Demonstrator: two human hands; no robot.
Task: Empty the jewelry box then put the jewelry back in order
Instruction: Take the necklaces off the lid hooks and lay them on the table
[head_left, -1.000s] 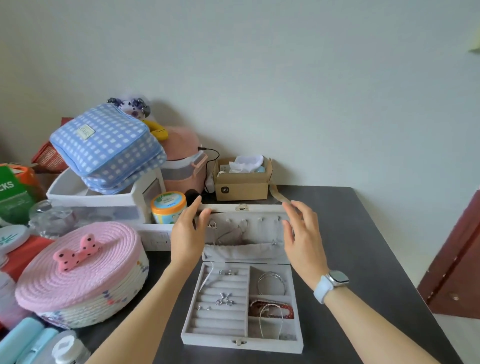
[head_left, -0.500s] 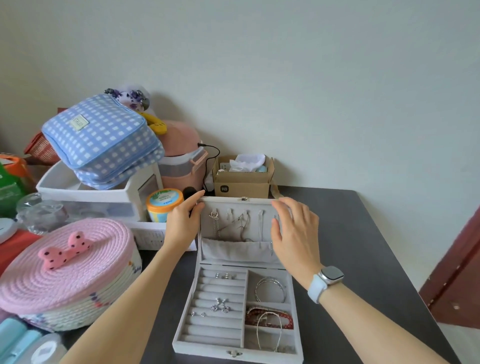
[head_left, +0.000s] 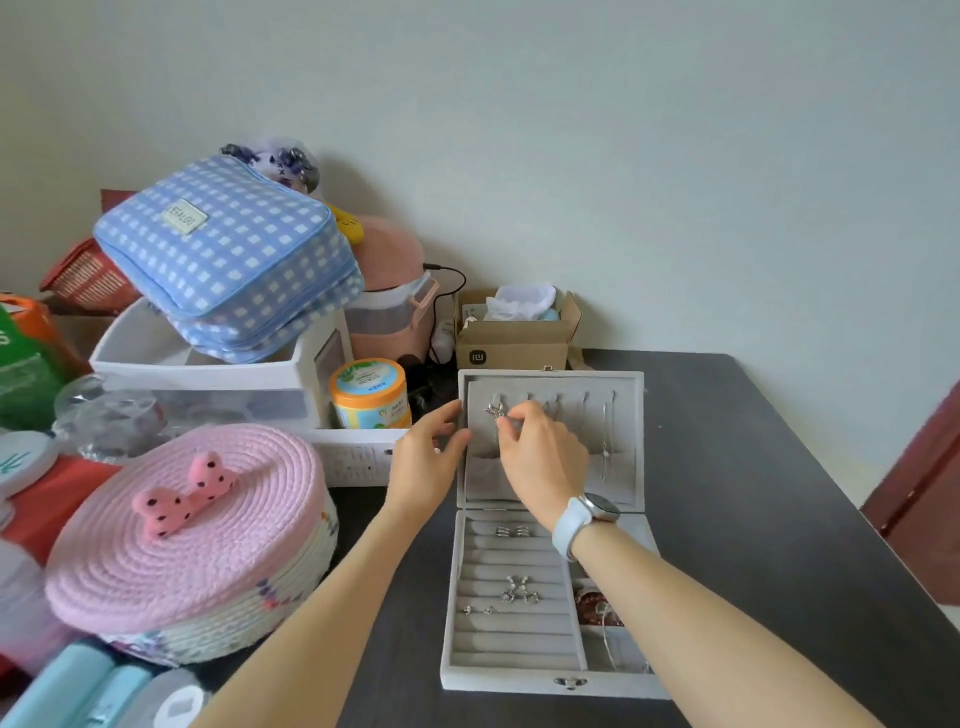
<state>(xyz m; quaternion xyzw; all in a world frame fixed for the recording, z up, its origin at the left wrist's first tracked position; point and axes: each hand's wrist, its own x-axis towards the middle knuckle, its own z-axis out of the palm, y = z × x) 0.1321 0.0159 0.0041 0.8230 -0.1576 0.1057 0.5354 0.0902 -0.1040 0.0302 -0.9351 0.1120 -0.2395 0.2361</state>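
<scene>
A grey velvet jewelry box (head_left: 631, 686) stands open on the dark table, its lid (head_left: 626, 387) upright. Necklaces hang on hooks inside the lid; a silver necklace (head_left: 495, 410) hangs at the left. My right hand (head_left: 537, 457), with a watch on the wrist, reaches across the lid and pinches at that necklace. My left hand (head_left: 426, 460) holds the lid's left edge with thumb and fingers. In the tray lie rings (head_left: 511, 531) and earrings (head_left: 519, 592) on the ring rolls. Bracelets (head_left: 597, 610) sit in the right compartments, partly hidden by my right arm.
Left of the box sits a pink woven basket (head_left: 187, 540) with a bow lid. Behind it are a white organizer (head_left: 208, 374) under a blue checked pouch (head_left: 228, 254), an orange jar (head_left: 370, 392) and a cardboard box (head_left: 514, 343). Bare dark table (head_left: 753, 467) lies to the right.
My right hand has moved from the lid's right edge to the left hooks and now pinches the silver necklace. The lid stands more upright; my left hand stays on its left edge.
</scene>
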